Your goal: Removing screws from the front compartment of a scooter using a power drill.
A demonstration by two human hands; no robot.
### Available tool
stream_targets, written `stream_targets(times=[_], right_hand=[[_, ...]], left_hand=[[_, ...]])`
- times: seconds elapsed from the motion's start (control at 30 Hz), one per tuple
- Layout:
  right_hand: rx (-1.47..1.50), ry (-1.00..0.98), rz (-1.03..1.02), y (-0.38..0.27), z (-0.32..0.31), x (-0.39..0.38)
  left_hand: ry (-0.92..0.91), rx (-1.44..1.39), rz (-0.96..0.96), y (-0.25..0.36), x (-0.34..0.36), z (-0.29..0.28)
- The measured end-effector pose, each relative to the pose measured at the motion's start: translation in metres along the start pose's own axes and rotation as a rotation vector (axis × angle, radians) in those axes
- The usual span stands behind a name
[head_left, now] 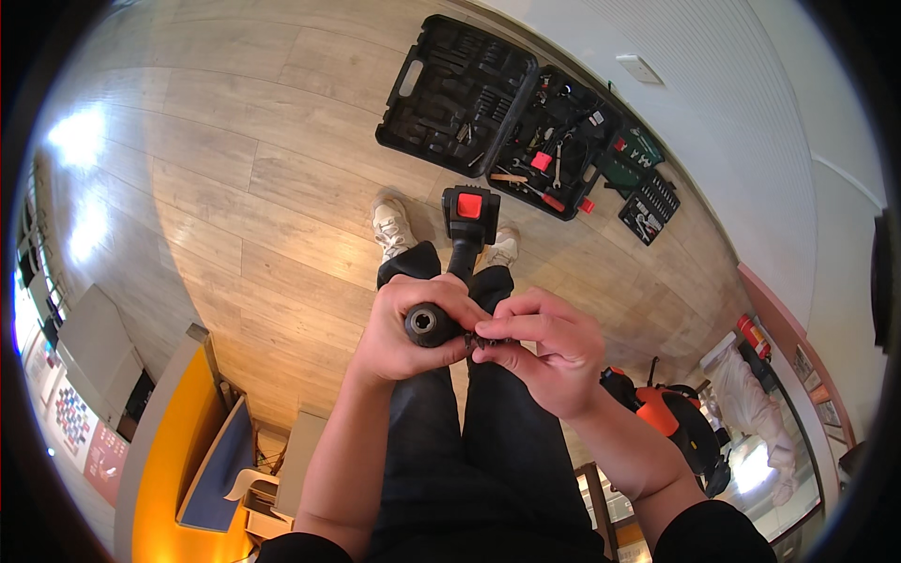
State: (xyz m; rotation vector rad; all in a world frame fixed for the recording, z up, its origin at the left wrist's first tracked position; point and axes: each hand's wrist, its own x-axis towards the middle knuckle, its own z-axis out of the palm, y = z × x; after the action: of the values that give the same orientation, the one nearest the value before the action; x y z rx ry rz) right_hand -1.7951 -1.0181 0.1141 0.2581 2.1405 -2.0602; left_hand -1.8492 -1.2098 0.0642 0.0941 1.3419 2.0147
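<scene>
While left hand curls fully around cordless drill near chuck, right hand tightly pinches small dark piece just beside it. Chuck faces upward. Unfolded black toolbox lies on floor ahead.

In my left hand the drill looks like matt black plastic with a smooth red patch on its battery, and its chuck shows a ring of dull grey metal, while the small dark pieces in my right hand are too tiny to judge. My trousers are matt dark cloth, and the floor has a wood grain with a satin sheen. Beyond, I see a tool case of moulded matt black plastic, a bright metal spanner and a finely ribbed white wall
</scene>
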Motion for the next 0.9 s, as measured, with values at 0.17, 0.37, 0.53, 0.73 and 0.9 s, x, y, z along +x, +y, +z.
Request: stream_targets(times=[0.17,0.37,0.53,0.73,0.9], right_hand=[[0.010,0.051,0.045,0.000,0.002,-0.006],[-0.026,0.080,-0.001,0.007,0.001,-0.014],[-0.013,0.094,0.015,0.008,0.001,-0.019],[0.002,0.105,0.043,0.009,0.003,-0.021],[0.031,0.119,0.065,0.007,0.003,-0.020]], left_hand=[[-0.017,-0.004,-0.062,0.000,-0.001,-0.001],[-0.011,0.005,-0.113,0.002,-0.004,0.001],[-0.024,0.017,-0.108,0.000,-0.006,0.002],[-0.019,0.016,-0.130,-0.003,-0.009,0.001],[-0.006,-0.013,-0.115,-0.005,-0.010,0.001]])
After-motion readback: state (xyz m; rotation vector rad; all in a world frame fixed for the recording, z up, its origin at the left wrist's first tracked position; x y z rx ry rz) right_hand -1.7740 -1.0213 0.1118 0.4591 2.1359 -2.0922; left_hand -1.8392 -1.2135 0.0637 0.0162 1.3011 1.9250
